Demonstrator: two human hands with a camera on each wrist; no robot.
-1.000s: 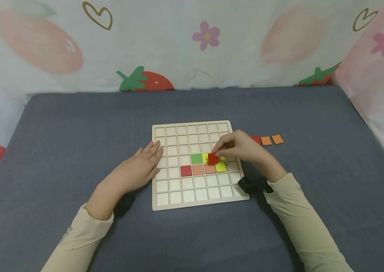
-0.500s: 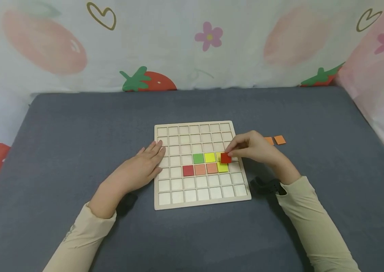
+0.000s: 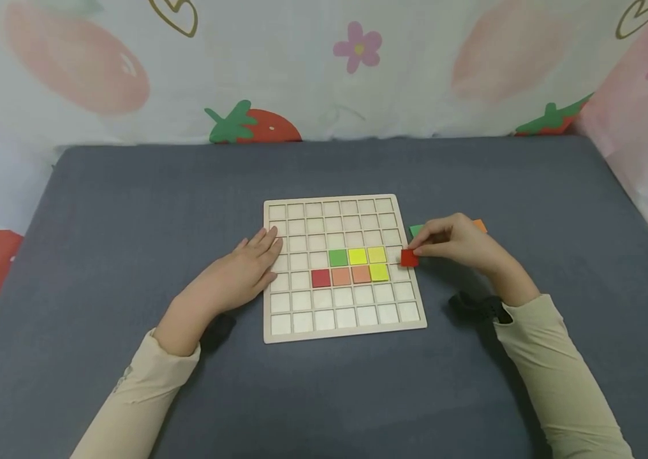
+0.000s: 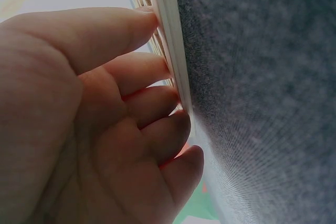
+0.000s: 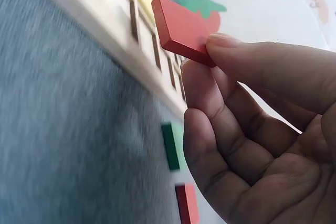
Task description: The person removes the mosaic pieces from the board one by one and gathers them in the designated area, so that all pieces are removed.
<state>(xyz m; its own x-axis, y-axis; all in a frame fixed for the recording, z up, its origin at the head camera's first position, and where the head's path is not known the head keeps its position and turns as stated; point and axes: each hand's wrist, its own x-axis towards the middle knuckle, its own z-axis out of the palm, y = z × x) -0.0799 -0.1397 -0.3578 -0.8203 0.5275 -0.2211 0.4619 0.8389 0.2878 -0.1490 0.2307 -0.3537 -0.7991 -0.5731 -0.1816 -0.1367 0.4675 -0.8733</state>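
A wooden grid board point(image 3: 344, 328) lies on the grey table. Within its cells sit a green tile point(image 3: 338, 258), two yellow tiles beside it, and below them a dark red tile point(image 3: 321, 278), two salmon tiles point(image 3: 340, 276) and another yellow tile point(image 3: 379, 272). My left hand point(image 3: 238, 274) rests on the board's left edge, fingers fairly straight. Between thumb and fingertips my right hand point(image 3: 464, 242) pinches a red square tile point(image 5: 184, 27), raised over the board's right edge. In the right wrist view the tile is apart from the board.
Right of the board, partly behind my right hand, lie a green tile point(image 3: 416, 231) and an orange tile point(image 3: 479, 225). The right wrist view also has a red tile point(image 5: 187, 203) on the table. A printed curtain point(image 3: 404, 95) hangs behind the table's far edge.
My right hand has carried the red tile rightward, from above the yellow tiles to the board's right edge, uncovering them. The left hand stays on the board. The head view has shifted slightly.
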